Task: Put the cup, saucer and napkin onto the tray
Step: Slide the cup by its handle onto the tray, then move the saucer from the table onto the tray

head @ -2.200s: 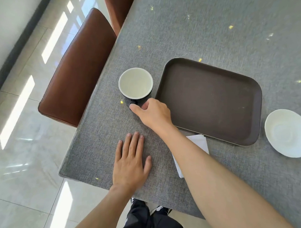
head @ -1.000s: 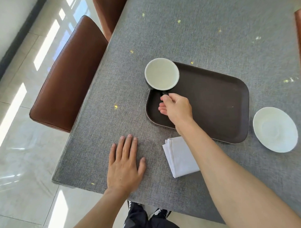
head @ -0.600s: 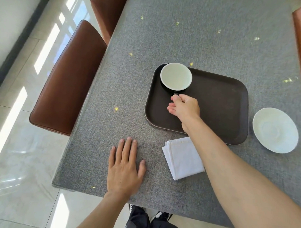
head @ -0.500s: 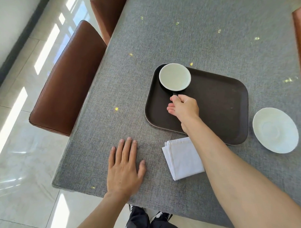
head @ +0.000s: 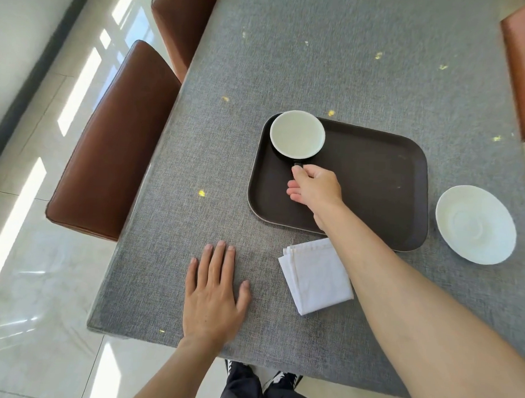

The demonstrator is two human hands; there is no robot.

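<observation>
Grey table [head: 349,68] | cup [head: 297,133] sat in tray [head: 375,179] far-left corner | right hand [head: 315,187] pinched its handle | left hand [head: 215,292] flat, fingers spread | saucer [head: 476,224], napkin [head: 315,278] outside tray

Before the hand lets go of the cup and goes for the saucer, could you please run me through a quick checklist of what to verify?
1. Cup inside the tray, at its far left corner: ok.
2. Cup resting flat on the tray floor: cannot tell, its base is hidden from above.
3. Right hand off the cup handle: not ok, the fingers are at the handle.
4. Saucer on the tray: not ok, it lies on the table right of the tray.
5. Napkin on the tray: not ok, it lies folded on the table, partly under the right forearm.
6. Left hand clear of the tray: ok, flat on the table.
</observation>
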